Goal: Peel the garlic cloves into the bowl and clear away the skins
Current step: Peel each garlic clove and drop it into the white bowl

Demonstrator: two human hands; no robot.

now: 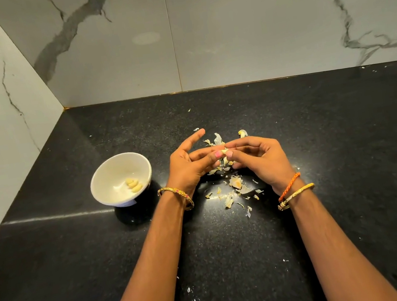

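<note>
Countertop (77,249); both hands pinching clove (224,151)

Nothing to read here, honestly. No text, labels, brand marks, numbers or signs show up anywhere in the shot.
</note>
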